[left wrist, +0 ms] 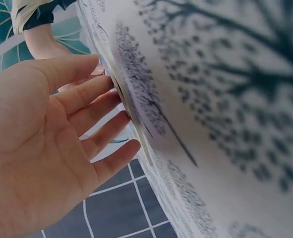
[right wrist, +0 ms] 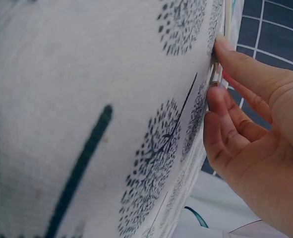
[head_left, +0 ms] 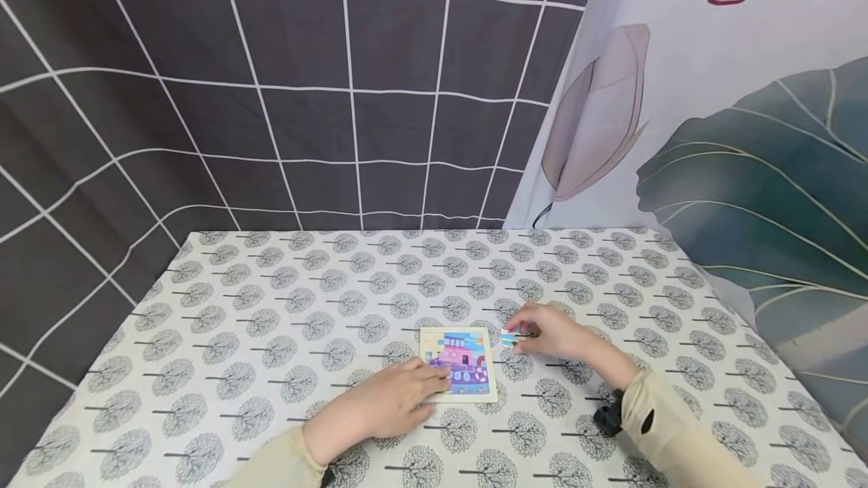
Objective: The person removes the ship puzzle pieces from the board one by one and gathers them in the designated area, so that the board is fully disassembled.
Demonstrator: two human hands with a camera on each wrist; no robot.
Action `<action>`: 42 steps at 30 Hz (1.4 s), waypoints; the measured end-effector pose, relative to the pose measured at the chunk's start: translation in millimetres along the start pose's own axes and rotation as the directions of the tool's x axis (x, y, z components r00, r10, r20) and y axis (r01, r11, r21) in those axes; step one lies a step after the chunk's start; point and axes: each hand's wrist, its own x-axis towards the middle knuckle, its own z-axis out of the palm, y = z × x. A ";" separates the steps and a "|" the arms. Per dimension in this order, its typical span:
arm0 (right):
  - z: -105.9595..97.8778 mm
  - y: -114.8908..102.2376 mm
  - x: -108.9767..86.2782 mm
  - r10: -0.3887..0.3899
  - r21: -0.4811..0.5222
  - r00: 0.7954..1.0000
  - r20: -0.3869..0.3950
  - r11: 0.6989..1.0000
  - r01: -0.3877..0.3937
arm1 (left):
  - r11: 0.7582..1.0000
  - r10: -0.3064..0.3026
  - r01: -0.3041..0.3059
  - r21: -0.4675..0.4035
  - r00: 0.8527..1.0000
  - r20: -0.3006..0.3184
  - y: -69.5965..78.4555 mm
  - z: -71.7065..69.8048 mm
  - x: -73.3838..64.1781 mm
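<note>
A square jigsaw puzzle (head_left: 456,352) with a pale frame lies near the front of the table, showing a pink and purple picture. My left hand (head_left: 389,401) rests its fingertips on the puzzle's left side, palm down; from the left wrist view, its fingers (left wrist: 99,119) reach out fairly straight to the thin board edge (left wrist: 138,131). Just right of the frame, my right hand (head_left: 556,331) pinches a small blue and white puzzle piece (head_left: 507,338) between thumb and fingers. In the right wrist view, that piece (right wrist: 216,78) shows only its edge, low over the cloth.
A white cloth (head_left: 291,337) printed with grey trees covers the table. Behind it hangs a dark curtain (head_left: 291,126) with white grid lines. To the right is a pale curtain (head_left: 678,36) with large leaf prints. A black strap (head_left: 610,414) sits at the right wrist.
</note>
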 end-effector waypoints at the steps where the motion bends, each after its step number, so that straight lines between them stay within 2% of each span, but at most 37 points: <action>1: 0.0 -0.4 -0.6 -0.006 -0.011 1.000 -0.005 1.000 0.006 | 1.000 0.012 -0.012 0.026 1.000 -0.007 0.6 0.1 1.9; 5: -0.5 -1.3 -3.4 -0.042 -0.051 0.999 -0.021 0.998 0.041 | 0.994 0.037 -0.033 0.108 0.999 -0.040 2.6 4.2 9.0; 9: -0.9 -2.1 -4.4 -0.035 -0.053 0.999 -0.011 0.998 0.034 | 0.992 0.024 -0.017 0.127 0.998 -0.051 5.1 5.5 13.1; 12: -3.0 -3.4 -4.5 -0.010 -0.036 1.000 0.014 0.999 0.011 | 0.992 0.001 0.003 0.124 1.000 -0.030 6.6 4.4 14.2; 18: -9.7 -3.9 -8.1 0.027 -0.009 0.997 0.069 1.000 -0.026 | 0.988 -0.002 0.001 0.152 1.000 0.003 8.9 2.8 15.0; 23: -11.5 -7.5 -8.8 0.027 0.003 0.999 0.045 1.000 -0.027 | 0.987 -0.011 0.006 0.161 0.999 0.033 12.0 0.4 16.3; 27: -10.6 -13.3 -4.3 -0.007 0.004 1.000 0.001 1.000 0.007 | 0.988 -0.017 0.008 0.153 0.998 0.058 14.8 -3.2 18.9; 34: -7.0 -24.2 7.2 -0.050 0.003 0.998 -0.023 0.999 0.050 | 0.992 -0.036 0.024 0.122 0.995 0.097 15.3 -5.3 16.4; 39: -5.5 -35.0 18.8 -0.070 0.045 0.997 -0.012 0.997 0.071 | 0.994 -0.035 0.024 0.109 0.995 0.097 15.2 -4.7 15.0; 42: -5.2 -44.4 27.0 -0.107 0.042 0.994 -0.004 0.993 0.107 | 0.994 -0.031 0.022 0.108 0.996 0.087 14.7 -4.2 14.3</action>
